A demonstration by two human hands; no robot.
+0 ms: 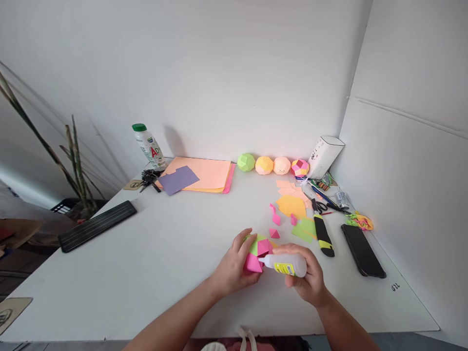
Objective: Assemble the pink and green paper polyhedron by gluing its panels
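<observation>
My left hand (pixel 234 265) is curled around a pink, green and yellow folded paper ball (pixel 259 249) just above the white table (pixel 153 263). A small glue bottle (pixel 287 265) with a yellow label lies sideways in my right hand (pixel 310 278), its white nozzle touching a pink facet of the ball. Loose pink paper pyramids (pixel 275 225) lie on the table just beyond the ball.
Several finished paper balls (pixel 272 165) line the back wall beside a white box (pixel 323 156). Coloured paper sheets (pixel 204 175), paper scraps (pixel 292 204), a utility knife (pixel 323 235), a black phone (pixel 362 250), scissors, a drink bottle (pixel 148 145), keys and a keyboard (pixel 97 225) lie around.
</observation>
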